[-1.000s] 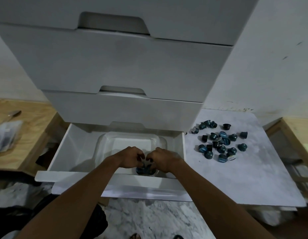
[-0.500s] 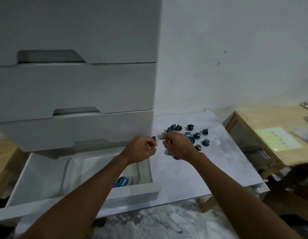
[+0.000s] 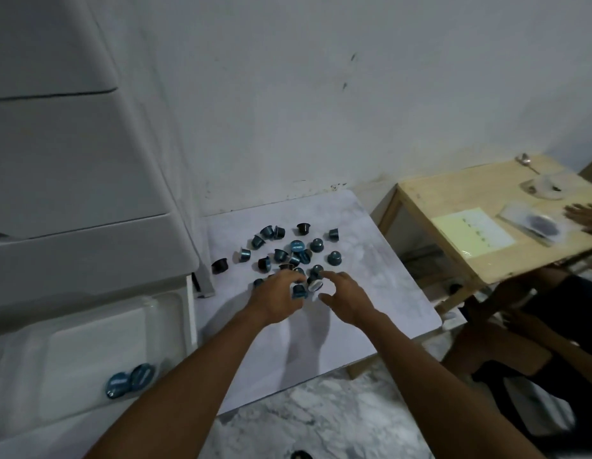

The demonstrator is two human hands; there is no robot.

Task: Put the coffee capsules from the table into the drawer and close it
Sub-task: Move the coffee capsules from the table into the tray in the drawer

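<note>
The coffee capsules (image 3: 298,251) are mostly teal-blue with a few near-black ones, some showing pale foil lids. They lie on a surface (image 3: 370,260) of pale grey-white marbled pattern. The drawer (image 3: 89,342) and its unit are plain white. The floor (image 3: 321,422) is grey-veined marble. At the right a wooden side table (image 3: 453,190) is light tan.

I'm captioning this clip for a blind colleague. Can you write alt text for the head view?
Two bare hands, left and right, reach into a scatter of small dark blue coffee capsules on a white marble-patterned table. Left of it, an open white drawer holds two capsules.
</note>
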